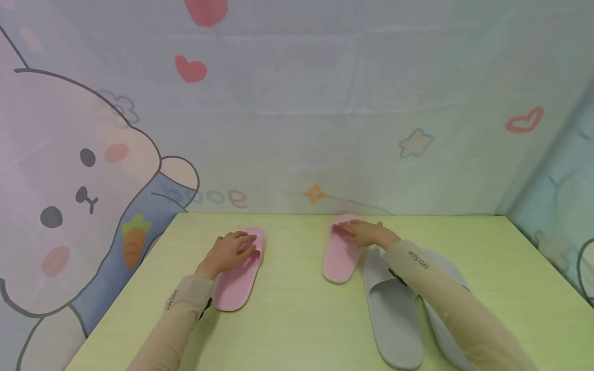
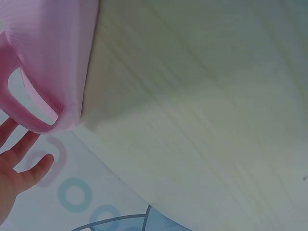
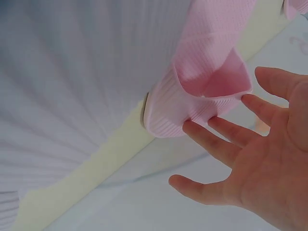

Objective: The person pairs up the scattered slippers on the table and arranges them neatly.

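Two pink slippers lie apart on the table. Over the strap of the left pink slipper (image 1: pixel 234 291) is my left hand (image 1: pixel 228 253), its fingers loosely spread. In the left wrist view those fingertips (image 2: pixel 30 140) meet the strap's edge, though firm contact is hard to tell. My right hand (image 1: pixel 367 233) reaches across the strap of the other pink slipper (image 1: pixel 341 263). Seen from the right wrist, its fingers are extended, with fingertips (image 3: pixel 191 127) at the strap's outer side. Neither hand curls round a slipper.
A larger grey slipper (image 1: pixel 399 322) lies right of the pink ones. Its grey mate (image 1: pixel 446 335) is partly hidden beneath my right forearm. The pale yellow-green table (image 1: pixel 297 309) ends at a printed cloth backdrop (image 1: pixel 297 129) with a cartoon bear on the left.
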A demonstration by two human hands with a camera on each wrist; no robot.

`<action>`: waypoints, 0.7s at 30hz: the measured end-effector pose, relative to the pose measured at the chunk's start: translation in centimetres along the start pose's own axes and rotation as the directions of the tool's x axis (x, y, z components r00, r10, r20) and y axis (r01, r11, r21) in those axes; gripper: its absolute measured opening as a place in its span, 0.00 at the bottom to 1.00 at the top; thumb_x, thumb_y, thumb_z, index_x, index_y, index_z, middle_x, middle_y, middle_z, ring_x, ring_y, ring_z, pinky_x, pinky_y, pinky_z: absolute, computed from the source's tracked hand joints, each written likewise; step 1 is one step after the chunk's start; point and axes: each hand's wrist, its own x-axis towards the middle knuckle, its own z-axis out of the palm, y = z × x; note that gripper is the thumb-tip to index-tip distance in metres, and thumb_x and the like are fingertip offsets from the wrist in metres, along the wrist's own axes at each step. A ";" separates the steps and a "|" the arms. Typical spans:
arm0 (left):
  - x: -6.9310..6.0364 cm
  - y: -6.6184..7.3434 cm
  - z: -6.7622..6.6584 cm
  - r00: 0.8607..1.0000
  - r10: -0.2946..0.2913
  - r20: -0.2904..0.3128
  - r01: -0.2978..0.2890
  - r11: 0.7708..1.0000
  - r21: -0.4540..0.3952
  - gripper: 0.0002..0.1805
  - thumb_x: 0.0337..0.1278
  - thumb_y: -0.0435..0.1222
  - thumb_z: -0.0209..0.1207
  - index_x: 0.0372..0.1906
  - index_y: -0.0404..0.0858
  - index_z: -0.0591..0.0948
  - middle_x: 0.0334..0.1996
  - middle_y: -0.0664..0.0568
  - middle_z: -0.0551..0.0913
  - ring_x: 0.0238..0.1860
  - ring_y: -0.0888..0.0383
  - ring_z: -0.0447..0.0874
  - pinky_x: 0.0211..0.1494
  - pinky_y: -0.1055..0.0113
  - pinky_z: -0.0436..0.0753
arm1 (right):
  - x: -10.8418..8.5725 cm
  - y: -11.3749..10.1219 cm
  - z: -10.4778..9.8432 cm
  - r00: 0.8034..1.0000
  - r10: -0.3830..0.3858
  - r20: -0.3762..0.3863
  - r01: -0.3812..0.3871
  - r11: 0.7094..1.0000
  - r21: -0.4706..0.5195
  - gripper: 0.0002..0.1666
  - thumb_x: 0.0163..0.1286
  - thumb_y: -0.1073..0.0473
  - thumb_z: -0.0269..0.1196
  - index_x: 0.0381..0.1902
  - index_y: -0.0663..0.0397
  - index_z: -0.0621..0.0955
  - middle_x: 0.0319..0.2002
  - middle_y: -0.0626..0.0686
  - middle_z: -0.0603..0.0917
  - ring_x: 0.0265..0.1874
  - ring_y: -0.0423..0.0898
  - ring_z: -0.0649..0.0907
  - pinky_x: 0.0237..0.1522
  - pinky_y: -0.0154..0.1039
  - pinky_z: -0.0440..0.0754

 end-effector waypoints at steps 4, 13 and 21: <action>0.2 0.1 0.0 1.000 0.018 0.004 -0.018 1.000 0.016 0.20 0.58 0.47 0.51 0.53 0.44 0.76 0.51 0.41 0.76 0.48 0.42 0.76 0.43 0.44 0.71 | -0.2 -0.5 -0.1 1.000 -0.009 0.011 0.009 1.000 -0.022 0.28 0.70 0.53 0.45 0.67 0.47 0.58 0.66 0.61 0.61 0.66 0.61 0.56 0.51 0.76 0.45; 0.6 1.1 0.2 0.999 0.041 0.034 -0.042 0.999 0.021 0.20 0.58 0.47 0.51 0.52 0.43 0.76 0.48 0.43 0.78 0.45 0.44 0.77 0.44 0.43 0.70 | -0.5 -1.3 0.1 0.998 -0.052 0.041 0.055 0.997 -0.062 0.27 0.70 0.55 0.46 0.66 0.47 0.59 0.66 0.58 0.61 0.66 0.60 0.58 0.51 0.76 0.46; 1.0 2.3 0.5 0.995 0.073 0.066 -0.077 0.996 0.055 0.20 0.59 0.48 0.49 0.54 0.45 0.75 0.48 0.44 0.78 0.45 0.44 0.77 0.44 0.44 0.70 | -1.0 -2.1 0.3 0.994 -0.087 0.062 0.091 0.994 -0.063 0.27 0.70 0.54 0.45 0.67 0.45 0.59 0.66 0.58 0.60 0.67 0.59 0.57 0.52 0.75 0.45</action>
